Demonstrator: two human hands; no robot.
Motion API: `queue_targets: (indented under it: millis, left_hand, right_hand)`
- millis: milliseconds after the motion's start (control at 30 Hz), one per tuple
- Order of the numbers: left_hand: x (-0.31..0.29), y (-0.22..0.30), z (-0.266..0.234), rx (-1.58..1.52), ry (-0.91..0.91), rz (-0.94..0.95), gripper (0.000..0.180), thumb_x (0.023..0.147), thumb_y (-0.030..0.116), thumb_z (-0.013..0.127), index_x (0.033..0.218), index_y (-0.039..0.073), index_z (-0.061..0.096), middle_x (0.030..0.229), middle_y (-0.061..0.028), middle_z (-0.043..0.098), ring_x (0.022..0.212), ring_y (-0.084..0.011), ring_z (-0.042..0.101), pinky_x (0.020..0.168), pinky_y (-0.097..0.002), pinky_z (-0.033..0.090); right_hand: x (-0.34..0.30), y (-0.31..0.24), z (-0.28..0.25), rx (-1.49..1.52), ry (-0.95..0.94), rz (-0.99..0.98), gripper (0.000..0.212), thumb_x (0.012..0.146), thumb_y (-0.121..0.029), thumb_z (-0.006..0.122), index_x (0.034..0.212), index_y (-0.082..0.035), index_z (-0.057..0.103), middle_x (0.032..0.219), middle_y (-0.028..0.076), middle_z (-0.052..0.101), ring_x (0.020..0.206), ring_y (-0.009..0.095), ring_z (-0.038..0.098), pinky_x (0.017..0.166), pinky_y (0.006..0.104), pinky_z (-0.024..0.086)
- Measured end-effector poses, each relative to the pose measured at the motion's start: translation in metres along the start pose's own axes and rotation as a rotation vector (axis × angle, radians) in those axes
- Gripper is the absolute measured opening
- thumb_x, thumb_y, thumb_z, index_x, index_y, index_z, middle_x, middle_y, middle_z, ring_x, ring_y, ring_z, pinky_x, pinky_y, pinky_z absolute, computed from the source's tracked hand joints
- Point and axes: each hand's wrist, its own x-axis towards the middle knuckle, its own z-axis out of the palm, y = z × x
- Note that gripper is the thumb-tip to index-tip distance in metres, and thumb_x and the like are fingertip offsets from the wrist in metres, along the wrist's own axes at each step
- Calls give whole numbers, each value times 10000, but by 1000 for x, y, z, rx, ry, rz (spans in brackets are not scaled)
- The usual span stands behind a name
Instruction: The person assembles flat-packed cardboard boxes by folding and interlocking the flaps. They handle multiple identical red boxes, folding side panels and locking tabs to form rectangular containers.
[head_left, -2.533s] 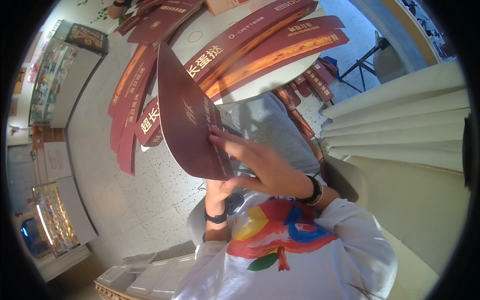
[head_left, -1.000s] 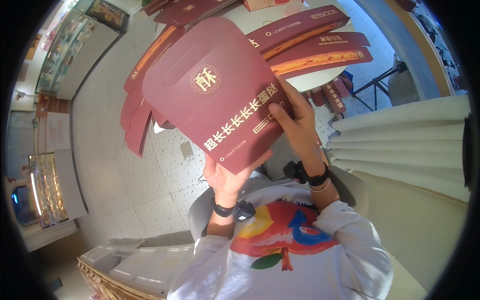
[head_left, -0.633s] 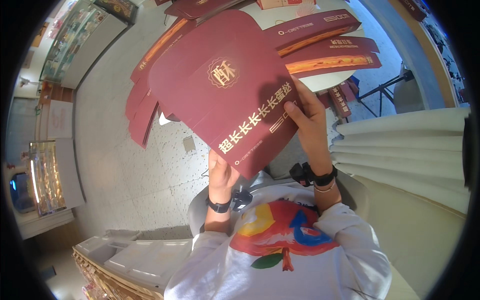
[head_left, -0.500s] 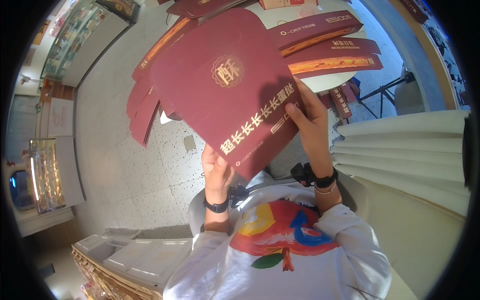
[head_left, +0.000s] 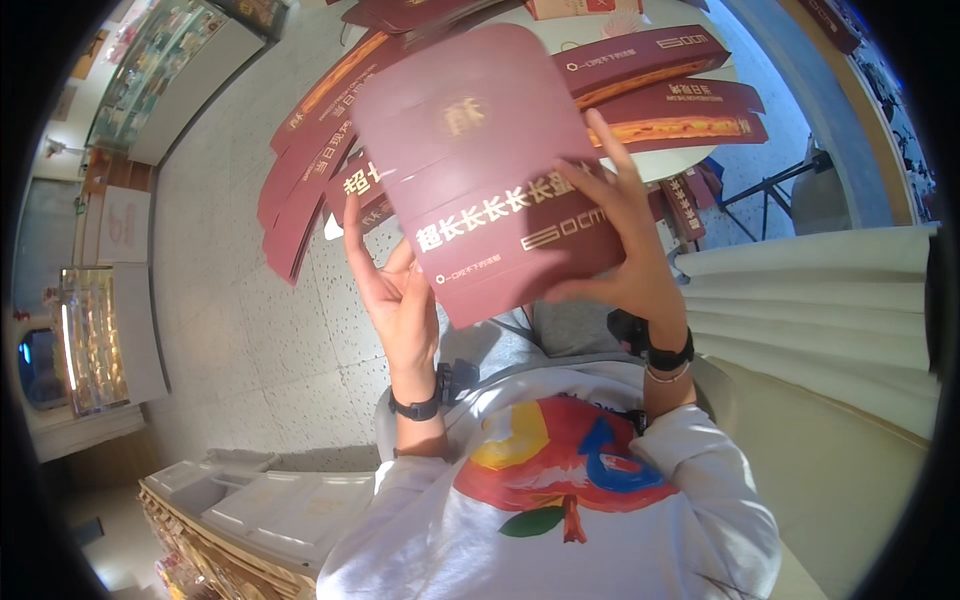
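Observation:
A dark red cardboard box blank (head_left: 470,150) with a rounded top flap and gold print is held up before me, slightly blurred. My left hand (head_left: 395,300) is at its lower left edge, index finger stretched upward, thumb and other fingers close against the edge. On the right side, my right hand (head_left: 630,240) has its fingers spread over the front face and the thumb near the lower edge. Behind the blank, on a white round table (head_left: 680,160), more dark red cartons (head_left: 650,60) lie fanned out. The back of the blank is hidden.
Flat red box blanks (head_left: 305,180) jut over the table's left edge. More red cartons (head_left: 685,205) are below its right side. A white curtain (head_left: 800,290) hangs at right, beside a black metal stand (head_left: 770,190). A white cabinet (head_left: 290,510) stands at lower left.
The box blank has turned more upright and shifted right. My left hand has risen, its index finger now extended. My right hand's fingers have spread across the front.

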Motion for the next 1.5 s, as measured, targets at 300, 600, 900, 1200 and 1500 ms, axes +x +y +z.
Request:
queue_targets:
  millis: [300, 600, 900, 1200, 1500]
  left_hand:
    - [28, -2, 6, 131, 122, 67, 235, 838, -98, 630, 1024, 14, 536, 1228, -153, 557, 981, -162, 604, 782, -252, 559]
    - [20, 6, 13, 456, 222, 361, 267, 745, -76, 702, 925, 45, 546, 1139, -40, 465, 961, -107, 518, 834, -226, 450]
    - [6, 7, -1, 361, 154, 358, 594, 809, 29, 732, 1313, 14, 418, 1070, -123, 629, 898, -125, 598, 762, -258, 489]
    - [2, 17, 14, 519, 0, 149, 1084, 817, 344, 748, 1543, 41, 1, 1599, -171, 58, 1422, -254, 252, 1127, -386, 295]
    - [-3, -2, 9, 473, 132, 245, 1086, 797, 370, 763, 1536, 25, 47, 1580, -172, 128, 1412, -260, 272, 1138, -398, 269]
  right_hand:
    - [6, 4, 7, 174, 160, -15, 1180, 530, -312, 937, 1498, -112, 293, 1573, 292, 82, 1404, 363, 324, 1074, 433, 373]
    - [-5, 0, 12, 150, 213, -55, 1325, 485, -271, 947, 1526, -53, 157, 1569, 267, 127, 1402, 345, 323, 1101, 433, 384]
    - [-6, 0, 28, 301, 241, -48, 1272, 568, -274, 926, 1544, -130, 123, 1570, 250, 149, 1400, 380, 310, 1097, 463, 352]
    - [3, -17, 28, 273, 167, 54, 1189, 628, -342, 890, 1528, -68, 164, 1561, 218, 214, 1424, 366, 269, 1137, 458, 275]
    - [-2, -30, 14, 392, 136, 97, 816, 798, -59, 716, 1485, -5, 278, 1474, 192, 371, 1327, 243, 417, 1081, 367, 345]
